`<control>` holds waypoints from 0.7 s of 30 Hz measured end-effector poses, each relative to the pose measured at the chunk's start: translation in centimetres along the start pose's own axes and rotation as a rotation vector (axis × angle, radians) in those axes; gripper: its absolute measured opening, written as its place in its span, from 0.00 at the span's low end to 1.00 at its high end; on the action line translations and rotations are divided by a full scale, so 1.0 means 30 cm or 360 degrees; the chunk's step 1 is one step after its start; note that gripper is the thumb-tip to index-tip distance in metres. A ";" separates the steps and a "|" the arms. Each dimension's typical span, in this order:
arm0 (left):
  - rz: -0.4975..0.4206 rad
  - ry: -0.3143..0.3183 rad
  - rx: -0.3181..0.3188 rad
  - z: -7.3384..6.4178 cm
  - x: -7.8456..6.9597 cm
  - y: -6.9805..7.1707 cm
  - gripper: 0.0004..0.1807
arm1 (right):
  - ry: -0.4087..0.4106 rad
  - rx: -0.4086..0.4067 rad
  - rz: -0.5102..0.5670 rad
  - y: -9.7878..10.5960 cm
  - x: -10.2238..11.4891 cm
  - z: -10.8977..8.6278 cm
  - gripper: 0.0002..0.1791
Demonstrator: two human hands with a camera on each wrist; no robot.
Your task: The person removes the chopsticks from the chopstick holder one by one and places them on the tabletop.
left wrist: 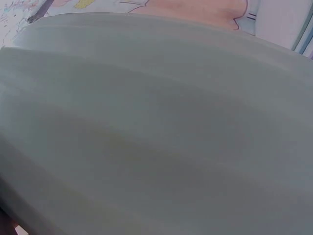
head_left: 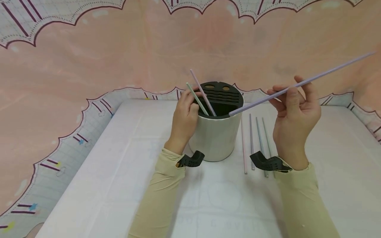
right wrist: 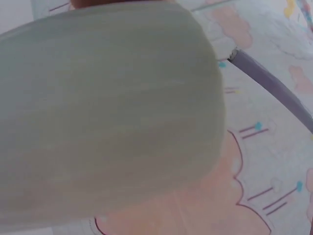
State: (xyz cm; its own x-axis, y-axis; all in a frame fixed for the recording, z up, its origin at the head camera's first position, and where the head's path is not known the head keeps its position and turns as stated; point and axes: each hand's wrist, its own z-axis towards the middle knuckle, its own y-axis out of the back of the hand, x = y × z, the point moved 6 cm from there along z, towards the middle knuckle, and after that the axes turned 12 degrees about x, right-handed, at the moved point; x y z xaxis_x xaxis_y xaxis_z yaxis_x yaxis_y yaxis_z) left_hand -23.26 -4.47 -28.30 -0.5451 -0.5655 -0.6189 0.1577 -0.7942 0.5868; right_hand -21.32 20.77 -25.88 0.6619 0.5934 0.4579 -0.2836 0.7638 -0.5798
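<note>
A round white container (head_left: 215, 138) with a black slotted top (head_left: 221, 94) stands upright on the table. My left hand (head_left: 185, 117) grips its left side at the rim, fingers bent over the edge. A green stick (head_left: 197, 99) and a pink stick (head_left: 202, 91) lean out of the container's opening beside those fingers. Between thumb and fingers, my right hand (head_left: 293, 119) pinches a long thin purple stick (head_left: 262, 100), slanted with its lower end at the container's right rim. In the right wrist view the purple stick's (right wrist: 274, 85) end shows next to the container (right wrist: 112, 112). The container's wall (left wrist: 156, 122) fills the left wrist view.
Several thin sticks in pink, purple, blue and green (head_left: 259, 135) lie side by side on the white table (head_left: 119, 185), right of the container. Behind the table hangs a peach cloth (head_left: 134, 56) with scalloped drawings. Black wrist cameras (head_left: 191, 159) sit on both sleeves.
</note>
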 end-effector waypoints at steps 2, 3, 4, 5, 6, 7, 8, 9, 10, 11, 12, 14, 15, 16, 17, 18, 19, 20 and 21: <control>-0.0012 0.0002 0.0004 0.001 0.002 0.001 0.21 | -0.0020 -0.0020 0.0034 0.020 0.007 0.012 0.16; -0.0017 -0.0001 0.0003 0.001 0.002 0.001 0.21 | -0.0043 -0.0018 0.0039 0.030 0.009 0.016 0.16; -0.0022 -0.0001 0.0004 0.001 0.002 0.002 0.21 | -0.0068 0.0013 -0.0008 0.040 0.011 0.021 0.16; -0.0027 -0.0002 0.0005 0.001 0.003 0.002 0.21 | -0.0123 0.0024 -0.0001 0.052 0.009 0.025 0.16; -0.0032 -0.0003 0.0005 0.001 0.002 0.002 0.21 | -0.0187 0.0068 -0.0014 0.063 0.004 0.029 0.17; -0.0033 -0.0003 0.0003 0.001 0.002 0.003 0.21 | -0.0261 0.0117 -0.0064 0.075 -0.001 0.031 0.18; -0.0031 -0.0006 0.0000 0.001 0.002 0.003 0.21 | -0.0338 0.0161 -0.0109 0.088 -0.010 0.032 0.19; -0.0030 -0.0004 -0.0003 0.002 0.002 0.004 0.21 | -0.0422 0.0209 -0.0176 0.102 -0.020 0.031 0.20; -0.0030 -0.0004 -0.0005 0.002 0.002 0.004 0.21 | -0.0508 0.0254 -0.0248 0.117 -0.032 0.028 0.20; -0.0030 -0.0004 -0.0009 0.002 0.002 0.004 0.21 | -0.0602 0.0280 -0.0286 0.133 -0.047 0.024 0.21; -0.0027 -0.0004 -0.0012 0.002 0.002 0.004 0.21 | -0.0675 0.0316 -0.0360 0.148 -0.061 0.019 0.21; -0.0021 -0.0001 -0.0014 0.001 0.002 0.004 0.21 | -0.0761 0.0349 -0.0486 0.181 -0.086 0.010 0.21; -0.0022 0.0001 -0.0015 -0.001 0.002 0.004 0.21 | -0.0792 0.0352 -0.0519 0.196 -0.098 0.005 0.21; -0.0023 0.0004 -0.0014 -0.002 0.002 0.004 0.21 | -0.0813 0.0346 -0.0538 0.212 -0.108 0.002 0.20; -0.0023 0.0005 -0.0014 -0.002 0.001 0.004 0.21 | -0.0820 0.0334 -0.0553 0.228 -0.116 -0.001 0.20; -0.0025 0.0007 -0.0011 -0.004 0.001 0.004 0.22 | -0.0825 0.0316 -0.0565 0.244 -0.123 -0.003 0.20; -0.0026 0.0004 -0.0011 -0.005 0.000 0.004 0.22 | -0.0834 0.0290 -0.0572 0.261 -0.128 -0.006 0.20; -0.0029 0.0006 -0.0011 -0.006 0.000 0.003 0.22 | -0.0852 0.0262 -0.0577 0.279 -0.134 -0.010 0.20; -0.0034 -0.0003 -0.0012 -0.006 -0.002 0.003 0.22 | -0.0877 0.0236 -0.0595 0.299 -0.139 -0.015 0.20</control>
State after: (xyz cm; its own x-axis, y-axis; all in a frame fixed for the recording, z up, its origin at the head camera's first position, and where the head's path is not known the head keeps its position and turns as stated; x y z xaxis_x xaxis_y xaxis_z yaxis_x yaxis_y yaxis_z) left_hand -23.06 -4.55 -28.32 -0.5500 -0.5482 -0.6300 0.1524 -0.8076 0.5697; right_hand -26.29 25.03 -33.28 0.2954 0.2953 0.9086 -0.2227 0.9461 -0.2351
